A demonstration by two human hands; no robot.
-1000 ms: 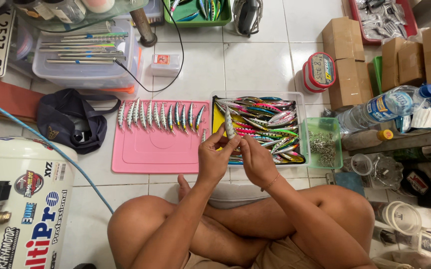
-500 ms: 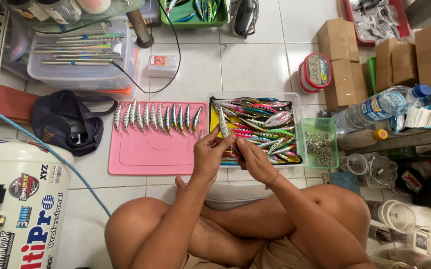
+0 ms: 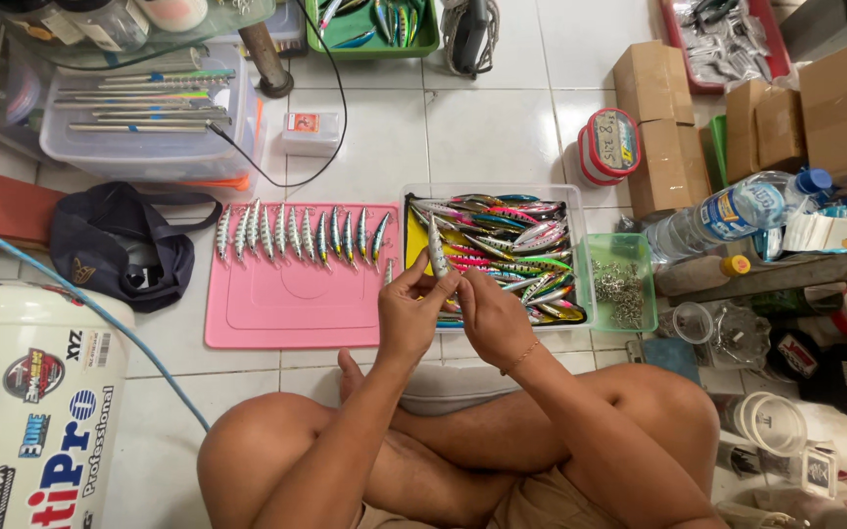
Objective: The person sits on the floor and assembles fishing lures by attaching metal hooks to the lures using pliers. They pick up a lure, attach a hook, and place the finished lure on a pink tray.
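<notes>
Both hands meet just above the near edge of the clear tray: the left hand [image 3: 411, 315] pinches the lower end of a slim silvery fishing lure [image 3: 437, 247] between thumb and fingers, holding it upright, while the right hand [image 3: 490, 315] closes narrowly on the same end of the lure, fingertips working at something too small to make out. Going from the left, a dark cap [image 3: 121, 257] lies on the tiled floor [image 3: 502, 127], then comes a pink mat [image 3: 296, 304] with about a dozen finished-looking lures [image 3: 298, 235] lined up side by side along its far edge; the near part of the mat is bare. Just right of the mat, the clear tray [image 3: 580, 196] is heaped with colourful lures in a loose pile. Touching its right side, a small green tub [image 3: 647, 323] holds a scatter of small metal hooks or rings. Judging by this, the sorted row on the mat is the done part, the one in hand is in progress, and the full tray suggests most of the work is left.
</notes>
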